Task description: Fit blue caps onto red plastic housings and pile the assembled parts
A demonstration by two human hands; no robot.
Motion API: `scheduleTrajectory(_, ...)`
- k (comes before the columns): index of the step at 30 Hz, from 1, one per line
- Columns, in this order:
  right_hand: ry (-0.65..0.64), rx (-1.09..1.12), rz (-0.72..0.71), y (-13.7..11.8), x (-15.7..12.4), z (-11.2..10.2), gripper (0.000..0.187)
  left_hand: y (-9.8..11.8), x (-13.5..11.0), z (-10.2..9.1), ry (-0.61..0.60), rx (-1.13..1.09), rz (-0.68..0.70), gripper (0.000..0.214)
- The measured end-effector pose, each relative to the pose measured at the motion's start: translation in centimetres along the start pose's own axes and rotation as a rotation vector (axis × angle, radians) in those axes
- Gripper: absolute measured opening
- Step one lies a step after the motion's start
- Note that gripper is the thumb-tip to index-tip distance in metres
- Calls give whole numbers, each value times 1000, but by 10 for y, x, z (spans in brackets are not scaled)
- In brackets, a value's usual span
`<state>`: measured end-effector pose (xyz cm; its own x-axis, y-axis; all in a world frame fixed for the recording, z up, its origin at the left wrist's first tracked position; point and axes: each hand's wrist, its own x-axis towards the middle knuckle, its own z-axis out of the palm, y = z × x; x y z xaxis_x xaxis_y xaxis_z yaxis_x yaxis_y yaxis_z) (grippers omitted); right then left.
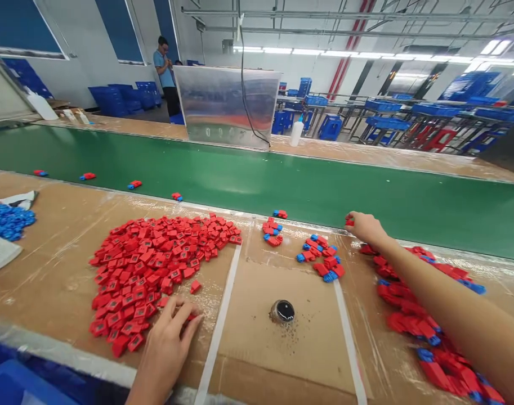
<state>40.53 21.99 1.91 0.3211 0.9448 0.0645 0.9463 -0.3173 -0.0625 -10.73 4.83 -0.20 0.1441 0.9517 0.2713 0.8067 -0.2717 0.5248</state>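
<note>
At the near edge of a heap of small red plastic blocks, my left hand is closed, its thumb and fingers around a red block. My right hand reaches out to the edge of the green conveyor belt, pinching a small red plastic piece mostly covered by the fingers. Under my right forearm lie many red-and-blue pieces. Between the hands stands a small round jar with a black top surface, dark specks around it.
Smaller groups of red-and-blue pieces lie beyond the jar. Several more pieces sit spaced along the belt. Blue parts are piled at the far left. A white bottle and a metal-like panel stand behind the belt; a person stands farther back.
</note>
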Motion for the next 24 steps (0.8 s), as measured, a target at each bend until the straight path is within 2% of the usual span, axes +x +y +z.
scheduleTrajectory(4,-10,84,-93,-12,-60,-21,38,11,-7,-2,-96,-240,-100,16)
scheduleTrajectory(6,-43,184,-212,-21,-99,-32,36,18,-9,3,-143,-363,-120,19)
scheduleTrajectory(8,-86,366,-389,-30,-141,-43,34,27,-10,10,-179,-450,-93,16)
scheduleTrajectory(11,-132,613,-613,-46,-196,-56,30,39,-8,19,-201,-457,-40,12)
scheduleTrajectory(13,-155,643,-659,-58,-221,-59,27,44,-6,23,-224,-419,-18,13)
scheduleTrajectory(16,-154,633,-679,-73,-239,-52,27,48,-5,29,-246,-427,-24,18)
scheduleTrajectory(19,-93,630,-660,-82,-241,-38,28,54,-10,37,-236,-519,-89,30)
scheduleTrajectory(24,-48,605,-660,-90,-239,-25,23,80,-21,49,-307,-649,-108,19)
